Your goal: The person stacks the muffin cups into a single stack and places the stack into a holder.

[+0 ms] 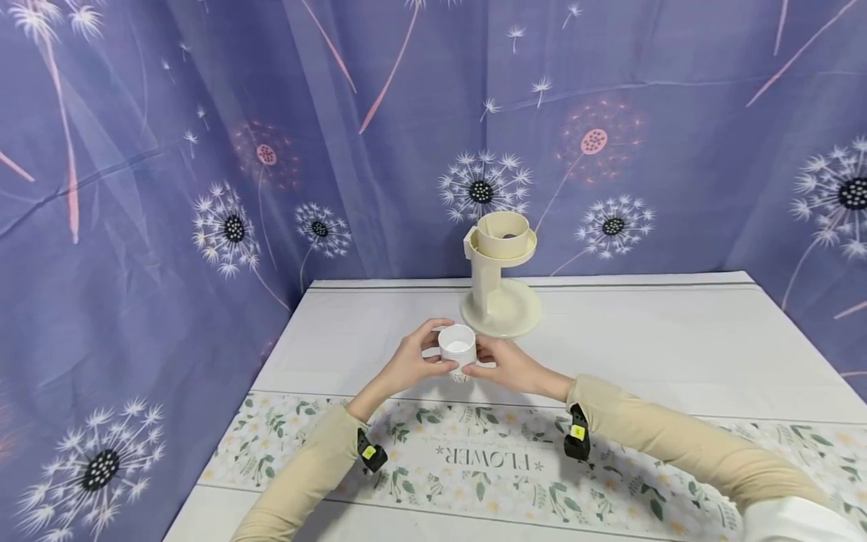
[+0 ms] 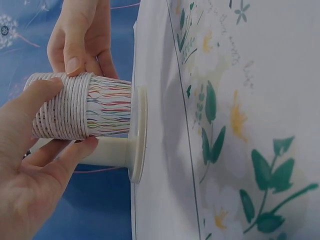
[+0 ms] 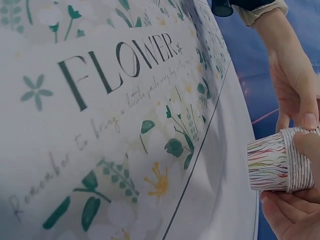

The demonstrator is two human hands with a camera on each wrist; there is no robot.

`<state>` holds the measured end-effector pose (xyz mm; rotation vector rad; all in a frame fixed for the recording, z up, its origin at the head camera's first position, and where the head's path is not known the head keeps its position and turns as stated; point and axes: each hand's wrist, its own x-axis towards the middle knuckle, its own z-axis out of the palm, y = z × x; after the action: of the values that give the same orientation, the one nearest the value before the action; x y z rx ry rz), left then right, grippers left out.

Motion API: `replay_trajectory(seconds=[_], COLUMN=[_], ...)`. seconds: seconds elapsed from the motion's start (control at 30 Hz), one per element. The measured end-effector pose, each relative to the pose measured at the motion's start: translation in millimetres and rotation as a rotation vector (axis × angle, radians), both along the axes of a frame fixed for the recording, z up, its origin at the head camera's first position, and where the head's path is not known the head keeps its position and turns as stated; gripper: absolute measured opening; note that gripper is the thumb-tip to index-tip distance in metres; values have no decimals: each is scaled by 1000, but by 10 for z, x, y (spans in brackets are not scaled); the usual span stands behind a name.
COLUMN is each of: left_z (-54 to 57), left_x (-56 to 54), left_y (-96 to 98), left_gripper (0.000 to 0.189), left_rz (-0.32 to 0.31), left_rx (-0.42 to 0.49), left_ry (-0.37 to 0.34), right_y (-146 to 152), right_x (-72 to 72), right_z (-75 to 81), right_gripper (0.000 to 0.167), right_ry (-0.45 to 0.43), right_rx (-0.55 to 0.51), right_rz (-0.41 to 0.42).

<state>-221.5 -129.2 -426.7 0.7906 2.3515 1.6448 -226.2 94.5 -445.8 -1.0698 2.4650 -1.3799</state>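
Observation:
A stack of nested paper cups [image 1: 457, 344], white with thin multicoloured streaks, is held above the table between both hands. Its white open mouth faces up in the head view. My left hand [image 1: 409, 360] grips the stack from the left, thumb and fingers around the layered rims, as the left wrist view shows. From the other side my right hand [image 1: 509, 364] holds the same rims with thumb and fingers. In the right wrist view the streaked lower end of the cups [image 3: 268, 164] sticks out past the fingers.
A cream plastic stand [image 1: 485, 282] with a round base and a ring-shaped top is behind the cups, near the table's back edge. The white table [image 1: 643, 339] carries a floral printed band [image 1: 474, 467]. Purple dandelion curtains [image 1: 406, 150] hang behind and at the left.

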Motion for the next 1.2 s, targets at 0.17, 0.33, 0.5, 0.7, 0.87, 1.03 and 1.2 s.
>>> replay_trajectory(seconds=[0.17, 0.33, 0.5, 0.7, 0.87, 1.03, 1.2], left_z=[91, 85, 68, 75, 79, 78, -3], left_x=[73, 81, 77, 72, 68, 50, -35], left_y=[49, 89, 145, 216, 265, 313, 362], left_gripper=[66, 67, 66, 66, 66, 65, 67], left_rz=[-3, -9, -8, -6, -24, -20, -27], left_rx=[24, 39, 44, 56, 69, 62, 71], left_ry=[-8, -6, 1, 23, 19, 31, 52], right_y=[50, 80, 140, 222, 284, 334, 374], right_x=[9, 58, 44, 40, 50, 59, 46], right_z=[0, 55, 20, 36, 36, 41, 38], right_gripper=[46, 46, 45, 43, 43, 42, 40], right_ry=[5, -4, 20, 60, 71, 87, 99], right_rx=[-8, -1, 31, 50, 57, 46, 46], right_rz=[16, -2, -37, -68, -72, -97, -132])
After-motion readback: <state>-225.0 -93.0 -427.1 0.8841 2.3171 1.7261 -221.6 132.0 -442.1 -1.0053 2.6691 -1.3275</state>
